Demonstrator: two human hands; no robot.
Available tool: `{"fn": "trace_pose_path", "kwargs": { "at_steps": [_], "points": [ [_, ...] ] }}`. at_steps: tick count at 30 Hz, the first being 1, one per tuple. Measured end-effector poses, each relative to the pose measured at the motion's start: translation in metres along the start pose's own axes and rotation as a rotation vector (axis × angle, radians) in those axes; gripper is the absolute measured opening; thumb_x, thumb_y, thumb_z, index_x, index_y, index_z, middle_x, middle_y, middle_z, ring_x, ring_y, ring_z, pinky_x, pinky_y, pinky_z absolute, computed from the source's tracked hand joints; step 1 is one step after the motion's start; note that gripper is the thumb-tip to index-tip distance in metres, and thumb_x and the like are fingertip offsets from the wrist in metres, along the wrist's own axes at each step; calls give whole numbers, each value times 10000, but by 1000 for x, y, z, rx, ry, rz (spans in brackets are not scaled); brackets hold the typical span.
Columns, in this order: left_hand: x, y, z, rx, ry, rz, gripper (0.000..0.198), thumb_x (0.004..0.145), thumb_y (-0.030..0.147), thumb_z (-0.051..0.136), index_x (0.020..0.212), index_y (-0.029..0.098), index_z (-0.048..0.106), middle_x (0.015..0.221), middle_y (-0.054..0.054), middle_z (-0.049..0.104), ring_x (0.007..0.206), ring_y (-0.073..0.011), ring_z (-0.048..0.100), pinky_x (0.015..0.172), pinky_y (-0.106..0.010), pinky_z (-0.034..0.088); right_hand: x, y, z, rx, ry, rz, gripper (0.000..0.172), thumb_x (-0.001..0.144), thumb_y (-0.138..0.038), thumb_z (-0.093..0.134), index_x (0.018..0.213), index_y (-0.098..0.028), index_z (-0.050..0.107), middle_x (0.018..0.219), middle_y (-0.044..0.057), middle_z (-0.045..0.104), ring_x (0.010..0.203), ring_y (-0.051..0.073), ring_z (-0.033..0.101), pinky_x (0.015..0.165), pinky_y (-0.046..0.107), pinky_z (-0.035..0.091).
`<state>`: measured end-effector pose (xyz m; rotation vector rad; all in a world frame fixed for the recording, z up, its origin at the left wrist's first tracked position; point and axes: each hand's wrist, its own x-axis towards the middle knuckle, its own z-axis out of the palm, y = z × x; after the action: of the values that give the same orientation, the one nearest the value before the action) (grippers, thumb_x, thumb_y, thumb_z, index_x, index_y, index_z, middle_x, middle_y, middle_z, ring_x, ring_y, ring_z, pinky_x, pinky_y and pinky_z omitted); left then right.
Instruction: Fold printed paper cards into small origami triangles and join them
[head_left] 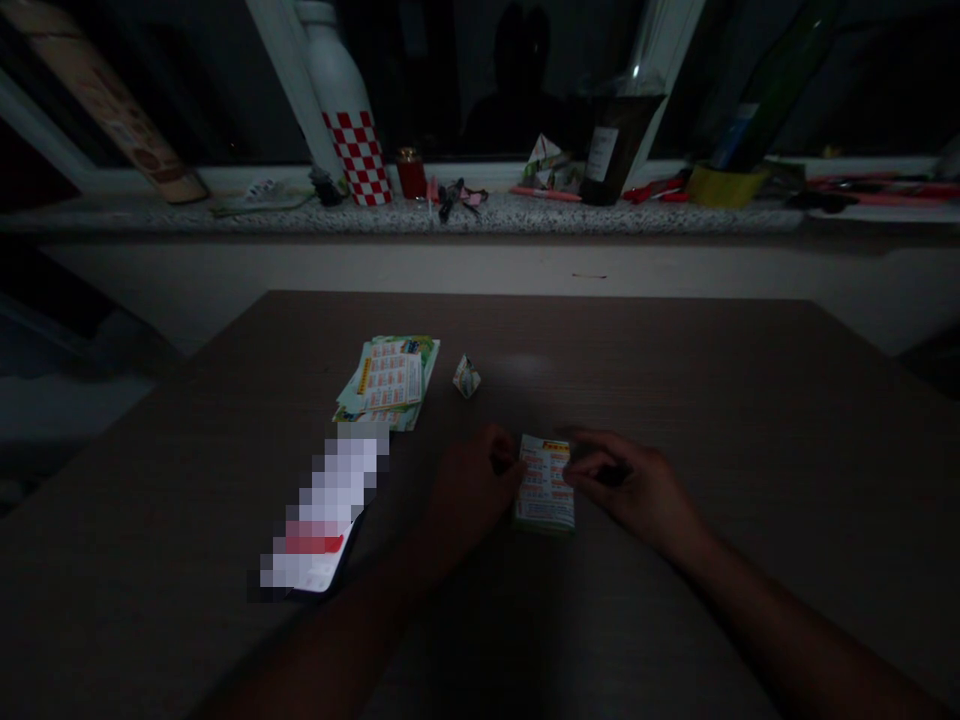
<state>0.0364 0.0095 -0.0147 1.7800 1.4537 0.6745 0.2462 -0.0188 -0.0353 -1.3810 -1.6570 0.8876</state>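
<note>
A small printed paper sheet [545, 485] with green edges and orange calendar-like grids lies on the brown table [675, 380] in front of me. My left hand [471, 490] rests at its left edge, fingers curled onto the paper. My right hand [628, 487] pinches the sheet's upper right edge. A stack of similar printed sheets [390, 380] lies further back on the left. A small folded paper piece [466, 377] sits beside that stack.
A phone [324, 525] with a lit screen lies left of my left arm. The windowsill [420, 215] behind holds a red-and-white checked bottle [346, 110], a dark bottle [619, 140], a tape roll [724, 185], pens and clutter. The room is dim.
</note>
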Motion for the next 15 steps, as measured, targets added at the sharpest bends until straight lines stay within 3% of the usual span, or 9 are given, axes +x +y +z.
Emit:
{"fn": "trace_pose_path", "kwargs": {
  "at_steps": [10,15],
  "points": [
    [0,-1,0,34,-4,19,107,772,268,618,841,203,565,839,-32,681,766,-195,637,649,-289,445,1,-9,-5,-68,-44,0,327,726,-211,724,1043,-272,675,826,10,765,804,262,721,822,448,545],
    [0,0,1,65,12,26,91,775,268,607,804,196,561,820,-34,662,757,-191,617,647,-289,438,-2,-6,-6,-57,-43,-6,326,697,-238,752,1013,-284,691,893,20,752,797,249,716,785,421,566]
  ]
}}
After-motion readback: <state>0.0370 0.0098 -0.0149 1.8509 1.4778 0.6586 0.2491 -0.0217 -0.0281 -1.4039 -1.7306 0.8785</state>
